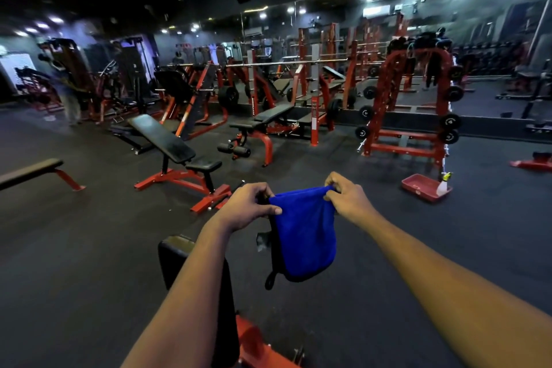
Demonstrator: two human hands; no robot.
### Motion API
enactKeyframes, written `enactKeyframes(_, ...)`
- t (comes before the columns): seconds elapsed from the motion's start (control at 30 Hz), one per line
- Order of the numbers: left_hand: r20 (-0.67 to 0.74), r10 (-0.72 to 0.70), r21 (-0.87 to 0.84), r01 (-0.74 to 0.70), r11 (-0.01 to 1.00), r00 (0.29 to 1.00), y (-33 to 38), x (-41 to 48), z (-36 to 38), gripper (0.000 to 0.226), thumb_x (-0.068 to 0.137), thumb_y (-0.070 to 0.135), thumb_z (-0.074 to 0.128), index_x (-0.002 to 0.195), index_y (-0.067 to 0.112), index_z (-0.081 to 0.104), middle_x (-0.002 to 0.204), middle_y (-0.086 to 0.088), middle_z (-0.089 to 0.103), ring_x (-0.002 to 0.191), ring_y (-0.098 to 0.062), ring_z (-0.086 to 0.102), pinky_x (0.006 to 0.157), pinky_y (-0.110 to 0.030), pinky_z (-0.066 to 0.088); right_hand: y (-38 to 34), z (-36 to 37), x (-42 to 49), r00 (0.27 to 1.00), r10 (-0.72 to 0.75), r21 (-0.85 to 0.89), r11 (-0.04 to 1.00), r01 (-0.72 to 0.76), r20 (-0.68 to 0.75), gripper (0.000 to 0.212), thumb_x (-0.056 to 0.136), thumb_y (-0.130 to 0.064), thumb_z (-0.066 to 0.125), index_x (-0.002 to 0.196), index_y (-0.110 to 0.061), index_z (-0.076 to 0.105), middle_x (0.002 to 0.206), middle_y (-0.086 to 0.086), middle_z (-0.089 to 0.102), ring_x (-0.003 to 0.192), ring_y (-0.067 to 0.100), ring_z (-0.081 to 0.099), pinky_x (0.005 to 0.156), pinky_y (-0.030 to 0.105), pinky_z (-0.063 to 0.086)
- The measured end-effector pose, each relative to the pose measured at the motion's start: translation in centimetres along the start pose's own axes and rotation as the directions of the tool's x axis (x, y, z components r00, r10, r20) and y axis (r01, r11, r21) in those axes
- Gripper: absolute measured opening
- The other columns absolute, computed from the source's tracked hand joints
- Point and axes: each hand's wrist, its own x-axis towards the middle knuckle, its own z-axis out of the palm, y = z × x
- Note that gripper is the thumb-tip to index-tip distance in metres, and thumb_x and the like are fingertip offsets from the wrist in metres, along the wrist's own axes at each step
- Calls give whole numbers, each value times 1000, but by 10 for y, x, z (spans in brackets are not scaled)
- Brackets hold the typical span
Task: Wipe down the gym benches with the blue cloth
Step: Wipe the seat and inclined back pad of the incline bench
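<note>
Both hands pinch the cloth [304,236] by its top edge, left hand [251,203] at one corner and right hand [346,200] at the other, so it hangs doubled in the air just beyond the bench [174,251], probably being folded into a pad before wiping. That bench is mostly hidden under the left forearm and cut off below. A dark strip with a loop behind the cloth is hard to make out, and the other benches [167,140] stand well beyond.

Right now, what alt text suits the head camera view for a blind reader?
A left hand and right hand pinch the top corners of a hanging blue cloth over a dark gym floor. Red-framed, black-padded benches stand beyond.
</note>
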Motion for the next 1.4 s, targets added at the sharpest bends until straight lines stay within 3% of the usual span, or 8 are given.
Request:
enactKeyframes(0.13,-79,-13,-5,13,1000,997,-35,77,-21,32,72,45,78,74,23,55,73,2,65,70,-18,64,70,-49,54,-3,13,86,1000,-15,8,1000,15,13,15,95,-8,51,92,-22,52,93,9,65,90,27,65,82,46,58)
enactKeyframes(0.57,-283,-51,29,62,998,958,-147,301,-60,24,85,27,74,82,27,50,79,3,62,72,-18,60,62,-34,49,9,64,363,993,-87,35,996,85,85,13,94,-7,54,92,-21,53,93,12,65,91,32,65,78,51,57)
enactKeyframes(0.8,-388,-126,65,163,984,913,-214,433,-87,29,90,16,69,117,16,59,98,3,61,79,-5,59,57,-14,50,26,111,552,962,-174,125,981,150,210,12,92,-5,53,91,-16,52,95,16,64,88,31,63,77,48,54)
enactKeyframes(0.9,-431,-188,93,251,963,883,-244,477,-107,16,90,20,69,105,18,64,96,3,67,83,-9,63,72,-28,54,26,138,618,942,-187,148,978,150,280,8,91,-4,53,92,-12,52,94,21,63,80,29,58,74,51,53)
enactKeyframes(1.03,-492,-287,94,378,921,822,-281,514,-137,8,94,18,63,97,13,57,84,6,63,74,-3,60,58,-11,44,13,191,701,905,-241,187,965,184,351,9,87,-3,53,88,-12,50,90,22,61,73,21,51,64,42,47)
enactKeyframes(1.17,-560,-386,40,490,871,733,-340,534,-179,13,97,23,58,101,10,54,87,-2,64,74,-14,62,63,-24,49,-12,268,768,853,-302,222,949,225,426,9,88,-2,51,88,-11,49,76,10,56,67,16,47,54,25,38)
enactKeyframes(1.27,-589,-462,-39,548,836,663,-394,547,-218,11,100,24,54,103,14,53,92,-4,64,81,-20,64,72,-34,54,-35,335,813,807,-359,252,930,267,469,10,89,-3,51,89,-13,49,79,7,58,67,14,48,58,27,40)
enactKeyframes(1.4,-641,-490,-87,577,812,591,-474,573,-280,10,99,20,54,99,10,52,92,-14,65,77,-26,64,62,-29,55,-72,425,880,772,-383,286,920,268,507,26,87,0,53,79,-23,46,71,-1,53,65,15,47,56,25,38)
